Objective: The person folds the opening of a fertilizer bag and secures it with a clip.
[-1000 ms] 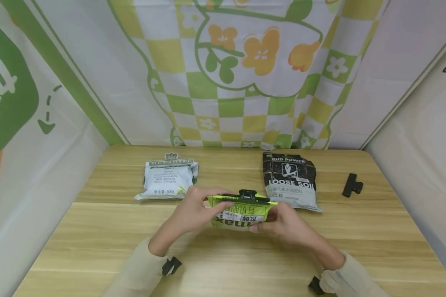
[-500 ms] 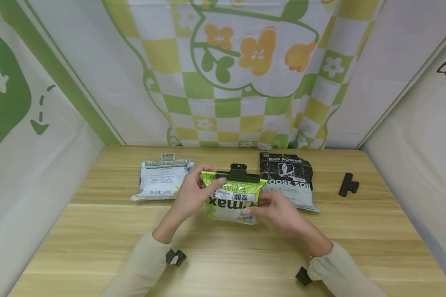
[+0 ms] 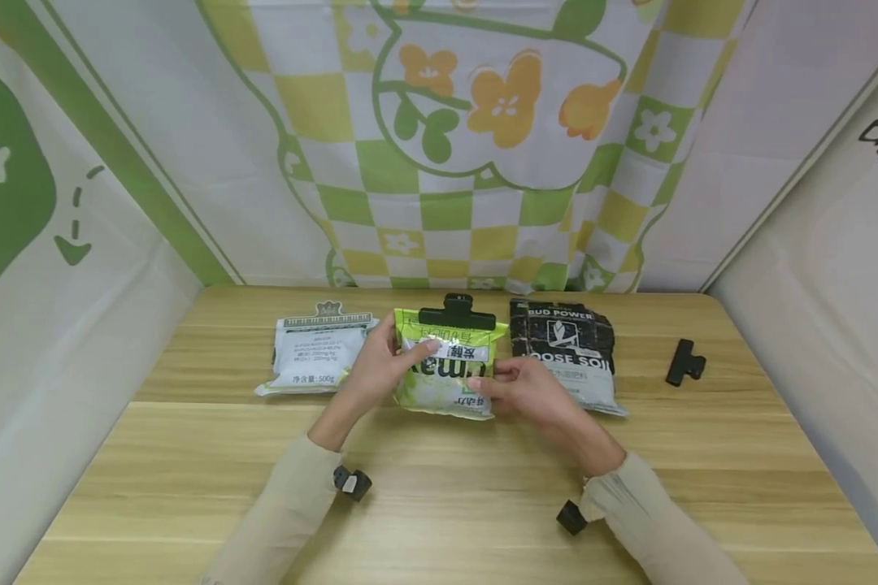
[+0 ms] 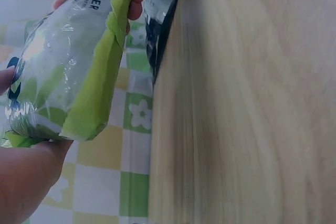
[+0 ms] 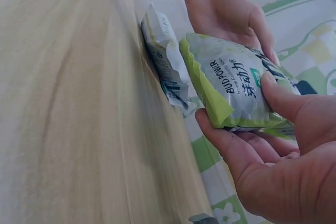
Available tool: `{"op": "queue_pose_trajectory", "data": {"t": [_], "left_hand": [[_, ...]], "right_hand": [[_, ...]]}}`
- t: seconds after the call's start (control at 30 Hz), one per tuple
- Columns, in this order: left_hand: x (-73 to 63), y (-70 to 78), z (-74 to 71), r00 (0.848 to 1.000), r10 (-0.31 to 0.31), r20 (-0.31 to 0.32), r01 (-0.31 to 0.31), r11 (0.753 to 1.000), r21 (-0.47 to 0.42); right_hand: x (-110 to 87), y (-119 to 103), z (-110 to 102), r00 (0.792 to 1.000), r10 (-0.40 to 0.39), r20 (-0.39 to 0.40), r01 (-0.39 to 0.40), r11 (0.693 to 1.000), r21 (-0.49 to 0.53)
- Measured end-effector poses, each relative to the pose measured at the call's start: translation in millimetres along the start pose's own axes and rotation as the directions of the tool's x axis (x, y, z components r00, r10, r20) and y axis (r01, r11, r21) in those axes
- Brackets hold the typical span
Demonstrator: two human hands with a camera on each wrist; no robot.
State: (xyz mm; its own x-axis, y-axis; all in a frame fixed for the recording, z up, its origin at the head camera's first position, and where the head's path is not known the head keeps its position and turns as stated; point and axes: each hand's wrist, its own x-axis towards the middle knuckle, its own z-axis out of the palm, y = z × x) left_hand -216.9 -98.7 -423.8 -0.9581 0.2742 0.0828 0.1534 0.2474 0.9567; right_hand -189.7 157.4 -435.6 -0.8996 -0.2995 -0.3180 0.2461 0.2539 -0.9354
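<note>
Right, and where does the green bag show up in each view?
Head: the green bag is just below centre, between left hand and right hand.
Left wrist: green bag at upper left.
Right wrist: green bag, right of centre.
Shared landmark: wooden tabletop, filling the left wrist view's right side, the right wrist view's left.

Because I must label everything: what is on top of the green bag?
A black clip sits across the upper edge of the green bag; the strip beneath it is covered.

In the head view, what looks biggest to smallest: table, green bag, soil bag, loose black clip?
1. Table
2. Green bag and soil bag: too alike to rank
3. Loose black clip
</note>
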Motion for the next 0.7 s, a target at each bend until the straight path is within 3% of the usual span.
{"op": "queue_pose_trajectory", "data": {"t": [0.13,0.3,0.5,0.7], "left_hand": [[10.6,-4.9,-0.3,0.993,-0.115,-0.024,0.115,0.993,0.003],[23.3,-12.9,1.7,0.954,-0.287,-0.081,0.287,0.958,-0.009],[38.9,-22.2,4.3,0.932,-0.353,-0.086,0.352,0.936,-0.029],[50.5,-34.1,4.7,0.920,-0.382,-0.089,0.378,0.924,-0.056]], "right_hand": [[11.8,1.7,3.4,1.000,0.009,-0.014,-0.008,0.999,0.044],[25.4,1.7,6.9,0.999,0.037,-0.036,-0.036,0.999,0.041],[38.1,2.8,7.3,0.994,0.078,-0.078,-0.081,0.996,-0.044],[46.3,3.3,7.8,0.993,0.048,-0.110,-0.063,0.989,-0.137]]}}
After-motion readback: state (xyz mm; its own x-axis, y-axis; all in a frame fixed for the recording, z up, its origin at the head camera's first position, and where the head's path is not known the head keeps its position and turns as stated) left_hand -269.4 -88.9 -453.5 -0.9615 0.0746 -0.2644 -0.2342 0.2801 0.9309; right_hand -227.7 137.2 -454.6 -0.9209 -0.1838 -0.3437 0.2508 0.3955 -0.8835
